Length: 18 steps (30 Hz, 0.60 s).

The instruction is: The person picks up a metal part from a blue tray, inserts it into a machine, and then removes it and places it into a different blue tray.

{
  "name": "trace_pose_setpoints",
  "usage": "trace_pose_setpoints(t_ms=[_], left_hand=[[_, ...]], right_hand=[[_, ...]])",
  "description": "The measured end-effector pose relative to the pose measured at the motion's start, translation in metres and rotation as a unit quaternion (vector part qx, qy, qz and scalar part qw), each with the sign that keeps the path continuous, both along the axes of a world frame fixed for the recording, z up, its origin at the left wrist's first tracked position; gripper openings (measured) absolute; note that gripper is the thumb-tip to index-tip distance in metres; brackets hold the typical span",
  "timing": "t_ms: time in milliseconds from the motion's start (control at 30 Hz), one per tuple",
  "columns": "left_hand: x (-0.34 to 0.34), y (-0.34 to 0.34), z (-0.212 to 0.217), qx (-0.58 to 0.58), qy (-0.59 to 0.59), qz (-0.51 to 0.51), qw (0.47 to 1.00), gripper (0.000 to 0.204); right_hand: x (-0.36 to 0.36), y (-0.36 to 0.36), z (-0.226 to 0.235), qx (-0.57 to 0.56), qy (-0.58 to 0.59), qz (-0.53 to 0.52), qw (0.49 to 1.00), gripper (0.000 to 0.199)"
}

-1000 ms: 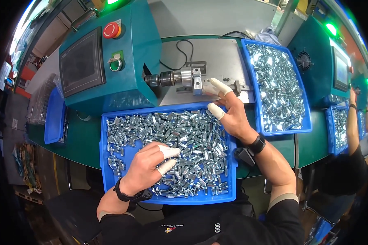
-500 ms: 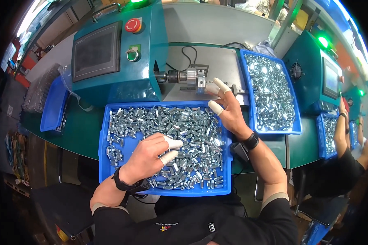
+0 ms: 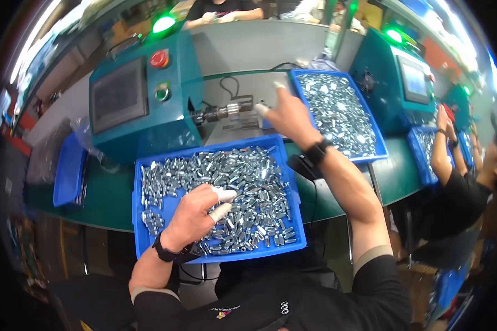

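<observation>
My left hand (image 3: 192, 214) hovers above a blue tray (image 3: 139, 243) filled with small silvery metal fittings (image 3: 215, 165). Its fingers are curled, with pale finger covers on thumb and forefinger. Whether a fitting sits between those fingertips I cannot make out against the shiny pile. Beyond the tray, my right hand (image 3: 291, 117) reaches toward the clamp end of a teal machine (image 3: 143, 138). Thumb and forefinger stand apart, both in pale covers, beside the metal chuck (image 3: 226, 111); no held thing shows. The hand partly hides the fixture behind it.
A second blue tray (image 3: 380, 149) of metal parts stands right of my right hand. An empty-looking blue tray (image 3: 66, 171) leans at the left. Another teal machine (image 3: 384, 83) is at the right, where a co-worker's arm (image 3: 440, 151) reaches up. A grey partition (image 3: 243, 47) rises behind.
The view has shifted, and a person's hands now show beyond the partition. My right hand has turned, with its back now toward me. My left hand stays curled over the tray.
</observation>
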<state>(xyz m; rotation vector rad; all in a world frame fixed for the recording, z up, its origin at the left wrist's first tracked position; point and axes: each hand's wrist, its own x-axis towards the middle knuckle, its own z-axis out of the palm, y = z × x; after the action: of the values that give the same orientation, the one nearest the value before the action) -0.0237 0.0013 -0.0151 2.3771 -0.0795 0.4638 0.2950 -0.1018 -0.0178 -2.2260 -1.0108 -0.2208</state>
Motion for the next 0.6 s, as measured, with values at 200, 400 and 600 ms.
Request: trace_pose_setpoints(t_ms=[200,400,600], left_hand=[[0.0,-0.005,0.003,-0.016,0.023,0.029,0.999,0.023],[-0.006,-0.005,0.0,-0.026,0.039,0.033,0.998,0.022],[-0.002,0.002,-0.004,-0.013,0.027,0.042,0.999,0.022]], right_hand=[[0.0,0.024,0.014,-0.086,-0.058,0.008,0.995,0.051],[-0.004,0.015,0.029,-0.059,-0.094,0.012,0.994,0.043],[0.071,-0.08,0.018,-0.123,-0.086,-0.149,0.977,0.056]])
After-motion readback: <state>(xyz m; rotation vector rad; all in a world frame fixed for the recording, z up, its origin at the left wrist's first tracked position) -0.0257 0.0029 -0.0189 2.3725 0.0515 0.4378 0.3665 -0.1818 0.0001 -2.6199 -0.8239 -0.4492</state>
